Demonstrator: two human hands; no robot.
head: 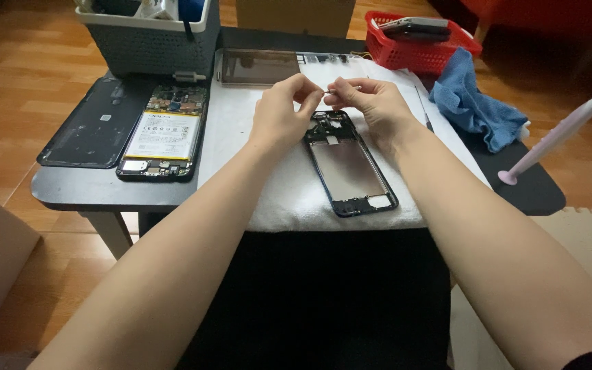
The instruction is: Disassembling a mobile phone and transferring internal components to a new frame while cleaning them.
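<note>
I see both hands meeting just above the top end of the phone frame (349, 163), a dark, gutted phone shell that lies face-open on the white towel (275, 185) spread over the dark table (83, 188). My left hand (281, 113) has its thumb and forefinger drawn together in a pinch, the other fingers curled in behind; what sits between the tips is too small for me to tell. My right hand (368, 103) pinches a thin metal tool (340, 89), perhaps tweezers, its point aimed toward the left fingertips, and the remaining fingers are folded. Neither hand clearly touches the phone frame; they hover over its upper edge. Left of the phone frame, off the towel, lies an opened phone with a yellow-white battery (161, 133), and further left of that a dark back cover (90, 123). Beyond the phone frame, at the far side of the towel, rests a screen panel (258, 66), with a grey basket (149, 38) behind and to the left. To the far right of the phone frame stand a red basket (423, 51) holding phones, a crumpled blue cloth (474, 103), and a pale pink stand arm (563, 130).
</note>
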